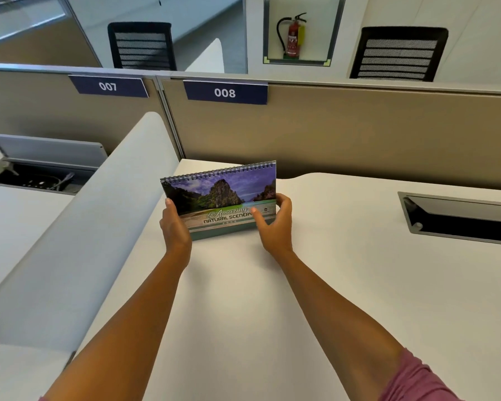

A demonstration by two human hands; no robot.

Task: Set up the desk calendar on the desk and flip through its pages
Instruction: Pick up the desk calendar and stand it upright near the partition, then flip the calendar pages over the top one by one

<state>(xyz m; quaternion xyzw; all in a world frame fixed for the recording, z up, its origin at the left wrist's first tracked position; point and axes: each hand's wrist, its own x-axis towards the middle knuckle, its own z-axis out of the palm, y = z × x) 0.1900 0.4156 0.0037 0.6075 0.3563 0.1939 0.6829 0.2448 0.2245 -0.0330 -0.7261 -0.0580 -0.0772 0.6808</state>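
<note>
Two hands on desk calendar (219, 198), standing upright on white surface (330, 285) near the far partition (359, 131), cover page showing. Left hand (174, 227) grip clamped on left edge; right hand (275, 224) grip clamped at lower right corner, thumb on cover. Spiral binding (219, 171) on top. Base spread not visible, so stance uncertain. Risks: easel base folding flat once released; calendar sliding on smooth surface or tipping backward during page flip; pages snagging at binding.
</note>
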